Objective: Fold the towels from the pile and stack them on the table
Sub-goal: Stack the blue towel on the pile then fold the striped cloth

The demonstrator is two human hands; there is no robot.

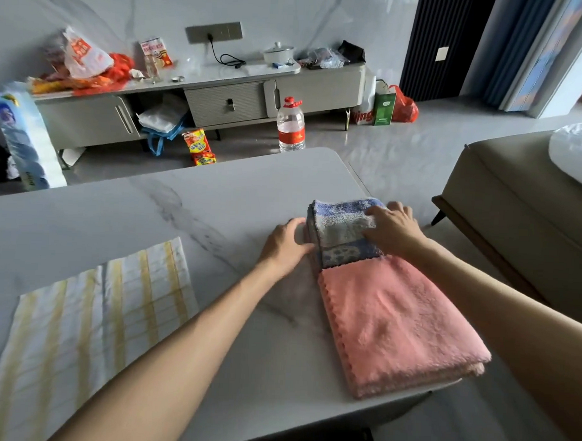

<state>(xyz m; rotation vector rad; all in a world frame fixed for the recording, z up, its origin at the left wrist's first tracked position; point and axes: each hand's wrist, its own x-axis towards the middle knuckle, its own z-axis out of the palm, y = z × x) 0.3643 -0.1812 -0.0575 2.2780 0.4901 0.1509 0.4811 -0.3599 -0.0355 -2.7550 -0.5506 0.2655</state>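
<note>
Blue towel (342, 232): folded, far right on desk (217, 201), touching pink towel (395, 323).
Right hand (393, 229): flat, pressing its top.
Left hand (287, 245): loose fingers against its left edge.
Tip: square edges before releasing.

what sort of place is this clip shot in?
Most likely a home living room: a low grey media cabinet with a drawer stands against the pale marble-look wall, a beige upholstered sofa sits at right, and a folded pink fleece towel lies on a white marble-look table.
</note>
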